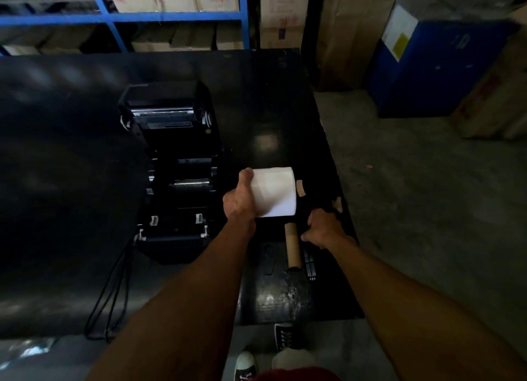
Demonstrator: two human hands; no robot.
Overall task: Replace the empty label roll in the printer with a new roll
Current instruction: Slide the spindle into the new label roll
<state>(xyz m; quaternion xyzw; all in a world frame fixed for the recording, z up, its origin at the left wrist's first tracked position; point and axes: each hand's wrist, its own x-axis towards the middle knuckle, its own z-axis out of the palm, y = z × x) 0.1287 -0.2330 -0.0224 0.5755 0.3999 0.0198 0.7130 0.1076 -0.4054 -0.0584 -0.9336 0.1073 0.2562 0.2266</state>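
1. New label roll (pixel 275 192), white and full, sits sideways just right of the open printer (pixel 174 169).
2. Left arm reaches straight forward. The left hand (pixel 239 198) grips the roll's printer-side end, thumb over the top.
3. Empty cardboard core (pixel 293 246) lies on the black worktop (pixel 271 109), right of the printer's front end.
4. Right hand (pixel 325 229) is low, farther right of the printer than the core, knuckles up and fingers curled down. Can't tell whether it holds anything.
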